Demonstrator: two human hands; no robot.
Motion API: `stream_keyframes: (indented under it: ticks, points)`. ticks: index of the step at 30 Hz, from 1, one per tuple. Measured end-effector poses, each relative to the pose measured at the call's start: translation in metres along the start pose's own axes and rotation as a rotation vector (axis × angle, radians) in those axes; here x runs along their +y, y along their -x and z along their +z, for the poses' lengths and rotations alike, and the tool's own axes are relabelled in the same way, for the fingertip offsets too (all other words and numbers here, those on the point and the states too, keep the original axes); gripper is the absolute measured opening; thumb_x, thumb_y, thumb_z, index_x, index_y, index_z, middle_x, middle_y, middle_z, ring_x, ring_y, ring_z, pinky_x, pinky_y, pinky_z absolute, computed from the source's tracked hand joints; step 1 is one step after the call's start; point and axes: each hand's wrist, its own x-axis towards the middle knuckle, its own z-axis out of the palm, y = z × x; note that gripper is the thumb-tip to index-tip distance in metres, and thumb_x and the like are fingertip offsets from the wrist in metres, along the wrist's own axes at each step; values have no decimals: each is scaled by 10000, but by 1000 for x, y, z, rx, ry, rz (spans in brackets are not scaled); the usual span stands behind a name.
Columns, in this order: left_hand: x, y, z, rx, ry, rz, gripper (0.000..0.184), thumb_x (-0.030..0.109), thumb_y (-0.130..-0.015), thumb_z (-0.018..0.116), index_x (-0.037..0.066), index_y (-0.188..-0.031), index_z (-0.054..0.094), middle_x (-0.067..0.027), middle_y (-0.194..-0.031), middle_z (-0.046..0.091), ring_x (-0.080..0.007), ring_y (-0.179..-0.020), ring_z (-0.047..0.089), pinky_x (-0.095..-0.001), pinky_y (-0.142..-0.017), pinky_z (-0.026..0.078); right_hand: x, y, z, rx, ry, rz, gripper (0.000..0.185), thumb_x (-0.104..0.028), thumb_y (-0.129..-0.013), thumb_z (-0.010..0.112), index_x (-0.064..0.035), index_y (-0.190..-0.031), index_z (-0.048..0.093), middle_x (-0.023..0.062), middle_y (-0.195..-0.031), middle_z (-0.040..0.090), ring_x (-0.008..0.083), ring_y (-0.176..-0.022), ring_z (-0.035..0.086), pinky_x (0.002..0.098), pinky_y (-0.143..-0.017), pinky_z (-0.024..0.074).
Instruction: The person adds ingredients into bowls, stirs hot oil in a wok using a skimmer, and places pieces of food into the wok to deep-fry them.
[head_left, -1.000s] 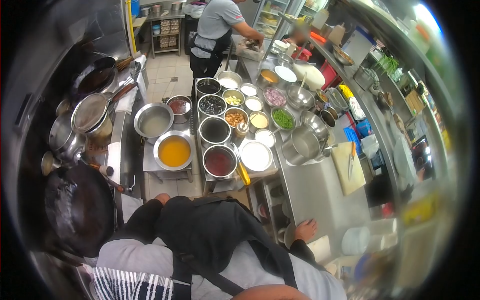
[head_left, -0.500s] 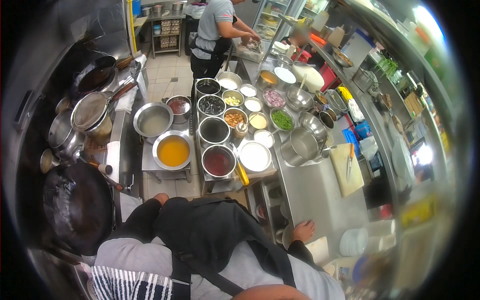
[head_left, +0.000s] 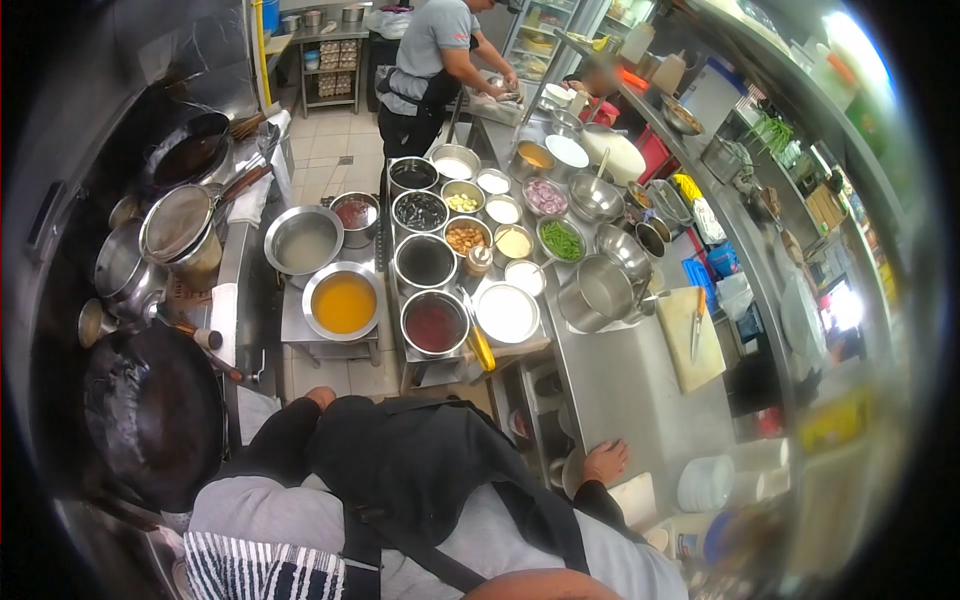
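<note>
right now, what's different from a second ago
The co-worker now shows both forearms reaching to the plastic tub; only one showed clearly before. The wearer's left hand and right hand stayed put, the right on the steel counter.

Pale floor tiles (head_left: 325, 152) reach a steel rack (head_left: 333, 33), bright light (head_left: 848, 42) glaring upper right.

Everything is pointing to a professional kitchen: a blackened wok (head_left: 155, 425) is sitting left of the left hand (head_left: 322, 397), pots of sauce (head_left: 435, 322) are crowding ahead of and between both hands, a knife (head_left: 696, 332) is lying on a cutting board (head_left: 686, 368) ahead of the right hand (head_left: 605, 461), and egg trays (head_left: 336, 84) are standing stacked far beyond.
</note>
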Motion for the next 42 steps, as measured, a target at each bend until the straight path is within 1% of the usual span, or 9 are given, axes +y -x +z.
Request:
stream_keyframes:
  ticks: [4,8,16,21,27,30,34,40,42]
  points:
    - [0,-5,2,10,-51,0,472,356,-636,740,0,-945,751,-236,-950,713,-365,-912,686,-413,-812,506,0,0,3,22,-5,4,450,-309,-976,496,-90,-1367,523,148,-1433,511,325,-1336,460,486,-1087,368]
    - [-9,-11,5,-5,11,-5,466,364,-640,740,0,-931,753,-235,-943,715,-363,-904,689,-412,-808,507,0,-1,3,29,2,7,444,-302,-970,499,-83,-1354,538,150,-1420,525,315,-1333,469,471,-1098,363]
    - [-9,-14,8,-2,24,-17,440,331,-620,756,-5,-903,751,-243,-908,709,-358,-860,694,-421,-795,507,3,-1,5,43,-14,-23,449,-294,-968,498,-75,-1359,533,166,-1420,522,327,-1333,467,477,-1096,363]
    - [-5,-6,2,-11,1,59,428,335,-623,761,2,-892,752,-238,-903,711,-360,-862,697,-423,-790,512,-1,1,-2,29,-11,-3,454,-296,-973,492,-77,-1369,523,163,-1427,516,329,-1338,461,483,-1094,360]
    - [-11,-15,8,17,57,10,431,341,-633,765,6,-904,751,-228,-905,714,-363,-849,693,-424,-782,513,-1,1,0,16,-6,13,461,-318,-982,471,-80,-1375,515,149,-1443,501,326,-1343,454,491,-1093,352]
    - [-7,-14,8,40,13,2,430,346,-642,763,9,-910,751,-224,-907,713,-358,-842,690,-423,-778,511,-2,2,-1,14,-5,8,456,-319,-981,473,-84,-1370,518,149,-1442,500,329,-1343,453,492,-1090,357]
    - [-6,-13,4,-13,-54,30,414,341,-655,755,14,-909,748,-221,-912,711,-349,-849,691,-421,-780,508,-3,2,-5,2,-6,15,449,-319,-980,478,-88,-1362,523,149,-1446,495,334,-1343,452,494,-1084,365]
    - [-13,-21,10,-22,-32,15,390,343,-684,716,25,-908,748,-236,-954,702,-380,-901,688,-445,-808,514,0,2,3,26,-11,6,445,-311,-972,489,-83,-1352,534,152,-1441,500,336,-1331,463,493,-1082,368]
    - [-34,-42,24,71,-119,69,390,349,-695,707,24,-906,749,-235,-966,703,-388,-913,686,-453,-803,520,-3,-2,-1,28,7,3,444,-306,-970,491,-83,-1351,537,153,-1438,505,333,-1329,466,493,-1082,369]
